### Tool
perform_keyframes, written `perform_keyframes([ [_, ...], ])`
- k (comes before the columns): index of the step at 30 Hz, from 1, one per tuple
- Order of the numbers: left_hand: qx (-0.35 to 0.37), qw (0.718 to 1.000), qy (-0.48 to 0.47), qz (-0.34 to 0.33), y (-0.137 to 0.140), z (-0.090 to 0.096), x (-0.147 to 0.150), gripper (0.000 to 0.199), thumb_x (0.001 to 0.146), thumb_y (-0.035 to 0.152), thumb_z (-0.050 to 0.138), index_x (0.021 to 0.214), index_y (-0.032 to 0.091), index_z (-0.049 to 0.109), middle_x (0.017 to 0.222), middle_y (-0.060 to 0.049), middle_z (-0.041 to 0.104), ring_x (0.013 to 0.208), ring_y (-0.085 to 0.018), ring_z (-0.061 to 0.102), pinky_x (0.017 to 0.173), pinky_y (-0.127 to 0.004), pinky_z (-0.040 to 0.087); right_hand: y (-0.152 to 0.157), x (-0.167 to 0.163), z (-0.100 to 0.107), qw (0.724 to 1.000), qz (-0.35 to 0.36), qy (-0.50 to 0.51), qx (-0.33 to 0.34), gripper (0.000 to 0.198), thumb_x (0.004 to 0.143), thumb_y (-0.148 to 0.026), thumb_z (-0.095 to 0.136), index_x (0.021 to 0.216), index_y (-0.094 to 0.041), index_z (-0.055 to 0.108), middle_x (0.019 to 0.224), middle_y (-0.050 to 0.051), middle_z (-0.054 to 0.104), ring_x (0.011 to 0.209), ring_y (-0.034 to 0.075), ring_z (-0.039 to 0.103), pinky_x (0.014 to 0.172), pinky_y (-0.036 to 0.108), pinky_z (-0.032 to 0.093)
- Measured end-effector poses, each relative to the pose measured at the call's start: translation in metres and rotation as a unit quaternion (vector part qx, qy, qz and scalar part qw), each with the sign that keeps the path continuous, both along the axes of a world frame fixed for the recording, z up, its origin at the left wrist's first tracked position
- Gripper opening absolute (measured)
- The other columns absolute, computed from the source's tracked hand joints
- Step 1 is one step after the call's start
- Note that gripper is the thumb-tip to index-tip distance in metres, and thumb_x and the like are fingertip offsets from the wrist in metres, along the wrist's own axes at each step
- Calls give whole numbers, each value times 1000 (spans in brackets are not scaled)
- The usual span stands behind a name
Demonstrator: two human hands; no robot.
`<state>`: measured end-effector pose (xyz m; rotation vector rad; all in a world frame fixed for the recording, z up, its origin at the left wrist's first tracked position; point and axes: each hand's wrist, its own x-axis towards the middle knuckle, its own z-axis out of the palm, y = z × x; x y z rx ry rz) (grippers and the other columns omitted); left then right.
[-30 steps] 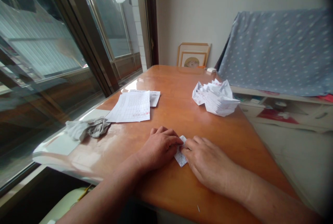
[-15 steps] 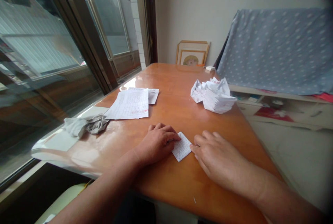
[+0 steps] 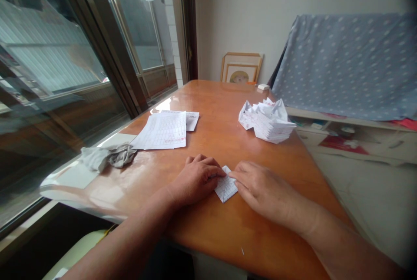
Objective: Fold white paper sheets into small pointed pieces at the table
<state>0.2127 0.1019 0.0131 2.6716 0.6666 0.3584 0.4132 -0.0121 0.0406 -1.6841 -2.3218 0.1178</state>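
Note:
A small square of folded paper (image 3: 225, 191), covered in grid lines and writing, lies flat on the table with one corner toward me. My left hand (image 3: 199, 178) rests over its left side, fingers curled and gripping that edge. From the right, my right hand (image 3: 260, 186) reaches onto the paper's upper right part, its fingers drawn together and the fingertips touching the sheet. The paper's left corner is hidden under my left fingers, and its right corner is partly covered by my right hand.
Flat written sheets (image 3: 163, 130) lie at the left, with grey cloths (image 3: 109, 157) nearer me. Folded paper pieces (image 3: 267, 121) form a stack at the right. A small white box (image 3: 263, 87) sits at the far end of the wooden table (image 3: 215, 106). Glass doors stand left.
My right hand has shifted left, from the paper's right corner onto its upper right part. My left hand and the paper have hardly moved.

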Motion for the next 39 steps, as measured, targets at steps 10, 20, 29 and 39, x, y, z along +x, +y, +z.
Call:
perform_keyframes([
  [10, -48, 999, -22, -6, 3, 3, -8, 34, 93, 17, 51, 116, 31, 71, 117, -2, 71, 113, -23, 56, 100, -42, 36, 3, -8, -9, 998, 60, -13, -28, 20, 97, -15, 49, 98, -18, 69, 100, 7, 64, 90, 19, 56, 81, 31, 46],
  [20, -104, 994, -19, 32, 7, 9, -15, 33, 90, 16, 52, 115, 29, 69, 109, 0, 73, 110, -23, 58, 104, -43, 39, 5, -14, -8, 997, 36, -55, -30, 20, 97, -16, 50, 102, -21, 69, 100, 7, 63, 90, 20, 55, 78, 31, 44],
  [29, -93, 993, 2, 78, 8, 13, -16, 18, 78, 15, 58, 93, 21, 66, 105, -4, 66, 103, -23, 56, 92, -36, 45, 9, -19, -11, 995, 41, -82, -25, 36, 98, -21, 50, 131, -28, 63, 101, 7, 60, 96, 22, 53, 81, 33, 42],
  [39, -65, 995, -7, 76, 18, 1, -24, 16, 81, 18, 55, 82, 22, 71, 102, -5, 63, 101, -23, 54, 95, -37, 43, 10, -22, -11, 996, 34, -84, -25, 40, 99, -24, 50, 137, -30, 60, 98, 7, 58, 94, 22, 53, 82, 33, 44],
])
